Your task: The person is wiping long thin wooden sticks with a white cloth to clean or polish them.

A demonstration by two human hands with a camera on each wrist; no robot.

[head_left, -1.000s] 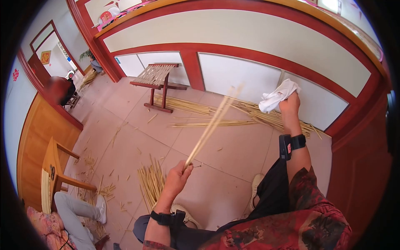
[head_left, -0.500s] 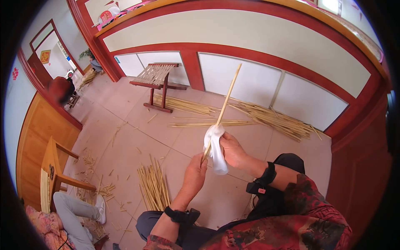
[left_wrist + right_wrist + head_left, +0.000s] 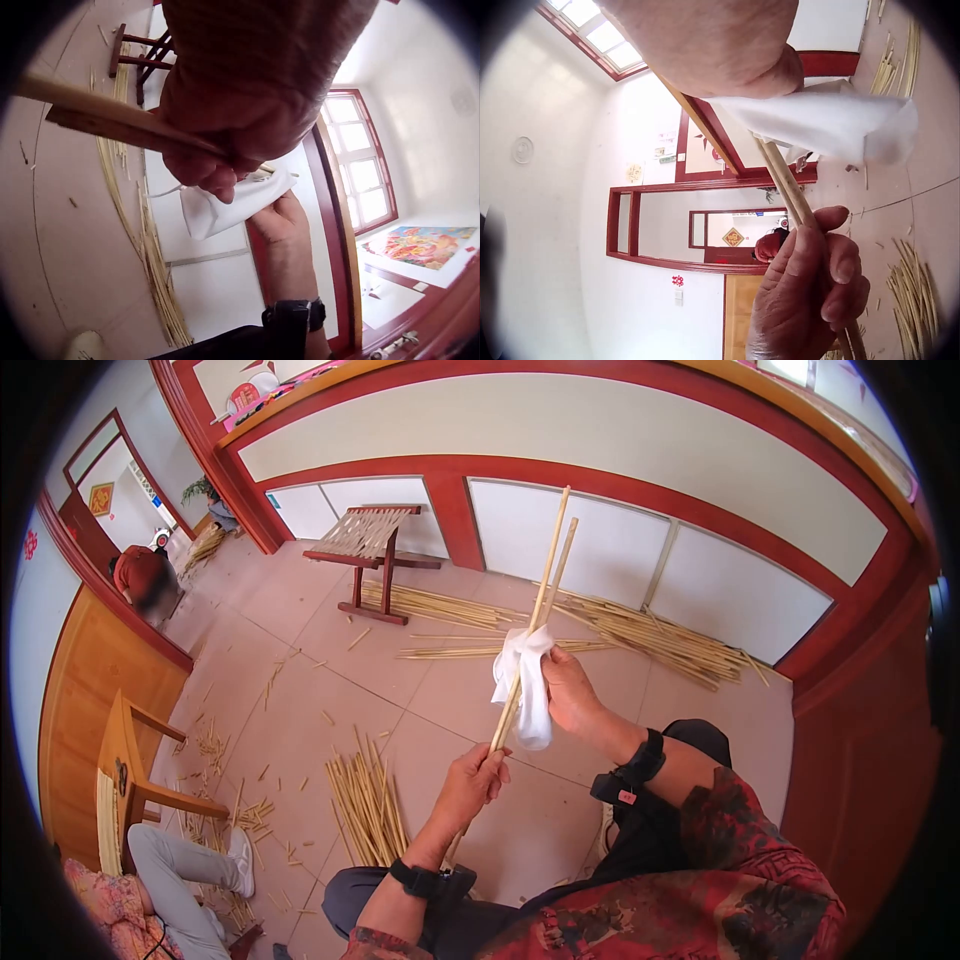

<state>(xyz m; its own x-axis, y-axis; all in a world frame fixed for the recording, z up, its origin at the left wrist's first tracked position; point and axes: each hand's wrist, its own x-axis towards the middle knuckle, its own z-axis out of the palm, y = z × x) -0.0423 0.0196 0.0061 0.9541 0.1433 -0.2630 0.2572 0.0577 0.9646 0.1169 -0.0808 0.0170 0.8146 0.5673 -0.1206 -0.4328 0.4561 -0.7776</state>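
In the head view my left hand (image 3: 470,785) grips two thin, pale tan sticks (image 3: 550,575) near their lower part, and they slant up and away from me. My right hand (image 3: 572,695) holds a white cloth (image 3: 522,660) folded about the sticks, a short way above the left hand. One loose end of the cloth hangs down. From the right wrist, the left fingers (image 3: 840,259) show curled round the sticks, with the cloth (image 3: 817,124) at their far part. In the left wrist view, the stick ends (image 3: 90,112) project past the left hand.
A bundle of sticks (image 3: 370,800) lies by my left foot, with longer piles (image 3: 660,640) along the cabinet. A stool with a woven seat (image 3: 362,540) stands ahead. Short scraps (image 3: 255,815) litter the floor near a seated person's leg (image 3: 180,870) and wooden furniture (image 3: 165,790). Another person (image 3: 140,575) is farther back.
My right hand has brought the cloth from the far right in to the sticks and round them. The left hand has moved right, and the stick tips now stand slightly apart.
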